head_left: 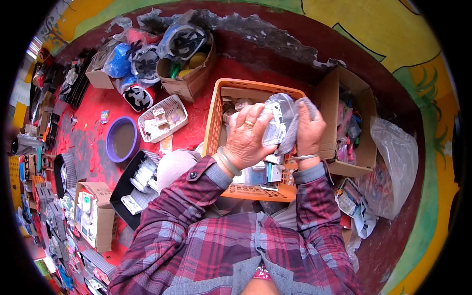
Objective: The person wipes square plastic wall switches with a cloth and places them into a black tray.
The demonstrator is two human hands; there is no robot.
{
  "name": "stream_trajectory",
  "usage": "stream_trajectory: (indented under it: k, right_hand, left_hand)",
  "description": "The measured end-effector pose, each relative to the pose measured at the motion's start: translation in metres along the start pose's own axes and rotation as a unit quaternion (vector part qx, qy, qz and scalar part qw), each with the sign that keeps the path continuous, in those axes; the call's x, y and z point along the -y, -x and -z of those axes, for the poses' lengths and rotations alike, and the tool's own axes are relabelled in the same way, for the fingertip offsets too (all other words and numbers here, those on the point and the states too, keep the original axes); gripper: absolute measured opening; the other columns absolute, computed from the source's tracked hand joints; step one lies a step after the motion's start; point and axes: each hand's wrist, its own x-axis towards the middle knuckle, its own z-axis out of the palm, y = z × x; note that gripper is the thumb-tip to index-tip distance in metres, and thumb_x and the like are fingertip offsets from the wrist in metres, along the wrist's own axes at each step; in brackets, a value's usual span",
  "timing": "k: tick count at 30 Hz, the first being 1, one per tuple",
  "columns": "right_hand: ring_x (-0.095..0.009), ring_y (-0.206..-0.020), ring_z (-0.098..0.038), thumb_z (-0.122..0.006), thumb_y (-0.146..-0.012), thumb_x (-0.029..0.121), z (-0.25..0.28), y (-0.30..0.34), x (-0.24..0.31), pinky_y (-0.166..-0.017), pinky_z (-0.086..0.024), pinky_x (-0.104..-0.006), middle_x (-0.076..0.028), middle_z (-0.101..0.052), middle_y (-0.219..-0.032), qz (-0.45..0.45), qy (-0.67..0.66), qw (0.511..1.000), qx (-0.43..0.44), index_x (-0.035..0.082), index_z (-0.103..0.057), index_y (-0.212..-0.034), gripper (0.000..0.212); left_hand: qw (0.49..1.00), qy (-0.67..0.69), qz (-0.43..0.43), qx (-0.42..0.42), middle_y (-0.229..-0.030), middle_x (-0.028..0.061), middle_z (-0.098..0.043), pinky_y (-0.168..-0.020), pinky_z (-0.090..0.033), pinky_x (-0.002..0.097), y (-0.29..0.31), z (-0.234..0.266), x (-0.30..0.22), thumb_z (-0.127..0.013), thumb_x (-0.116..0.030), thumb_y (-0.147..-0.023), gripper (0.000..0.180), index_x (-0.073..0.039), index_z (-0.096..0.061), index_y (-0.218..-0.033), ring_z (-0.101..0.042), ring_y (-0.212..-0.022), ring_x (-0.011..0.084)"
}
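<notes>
Over an orange plastic basket (211, 118), my left hand (248, 135) grips a clear plastic pack (276, 120) with white printed labels. My right hand (309, 130) is closed on a grey cloth (290, 135), which presses against the pack's right side. Part of the pack is covered by my left fingers and the cloth. Beneath my hands, small boxes (276, 172) in white and blue lie inside the basket.
A cardboard box (361, 88) of packaged goods stands right of the basket, beside a clear plastic bag (396, 167). To the left are a purple basin (109, 140), a white basket (182, 105) and a black tray (118, 191). Another filled cardboard box (184, 88) sits farther back.
</notes>
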Motion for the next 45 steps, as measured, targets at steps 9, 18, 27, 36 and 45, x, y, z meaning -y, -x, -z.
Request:
stream_trajectory:
  k: [9,18,27,36,45]
  right_hand:
    - [-0.023,-0.099,-0.059,-0.041,-0.095,0.045,0.062,-0.042,-0.005,-0.085,-0.049,-0.0364,-0.011,-0.06,-0.111,-0.268,-0.449,0.841,0.141,0.004,-0.053,-0.117,0.048]
    - [-0.017,-0.088,-0.057,-0.041,-0.093,0.053,0.025,-0.007,0.003,-0.081,-0.046,-0.0312,-0.006,-0.06,-0.098,-0.259,-0.418,0.84,0.231,0.005,-0.056,-0.111,0.053]
    - [-0.01,-0.088,-0.056,-0.057,-0.09,0.041,-0.012,0.019,-0.017,-0.077,-0.046,-0.0244,-0.004,-0.062,-0.1,-0.111,-0.22,0.951,0.187,0.002,-0.058,-0.109,0.043]
    - [-0.011,-0.071,-0.059,-0.065,-0.087,0.029,-0.011,0.016,-0.009,-0.064,-0.048,-0.0281,-0.006,-0.067,-0.079,-0.031,-0.042,0.998,0.026,-0.001,-0.064,-0.093,0.03]
    - [-0.009,-0.068,-0.056,-0.065,-0.087,0.028,-0.008,0.01,-0.006,-0.06,-0.047,-0.026,-0.004,-0.065,-0.075,-0.044,-0.086,0.995,0.021,-0.002,-0.065,-0.09,0.03]
  left_hand:
    - [0.998,-0.049,0.018,0.016,-0.127,0.0134,-0.045,-0.097,-0.03,0.0429,0.001,0.018,0.019,-0.08,-0.026,-0.051,0.073,-0.01,-0.05,-0.116,-0.041,-0.119,0.0315]
    - [0.99,-0.068,-0.096,0.075,-0.125,0.0105,-0.048,-0.089,-0.031,0.046,0.002,0.01,0.009,-0.074,-0.026,-0.055,0.061,-0.015,-0.054,-0.111,-0.044,-0.116,0.0259]
    - [0.988,-0.061,-0.118,0.075,-0.122,0.0103,-0.05,-0.09,-0.034,0.0434,0.003,0.003,0.004,-0.077,-0.028,-0.053,0.06,-0.015,-0.057,-0.108,-0.046,-0.114,0.0271]
    - [0.991,-0.035,-0.109,0.068,-0.12,0.0121,-0.05,-0.09,-0.034,0.0437,0.001,0.0,-0.008,-0.076,-0.028,-0.053,0.06,-0.013,-0.058,-0.108,-0.046,-0.112,0.0295]
    - [0.992,-0.031,-0.097,0.071,-0.118,0.0118,-0.051,-0.088,-0.032,0.0431,-0.004,0.005,-0.015,-0.07,-0.024,-0.055,0.052,-0.013,-0.057,-0.104,-0.047,-0.112,0.0268]
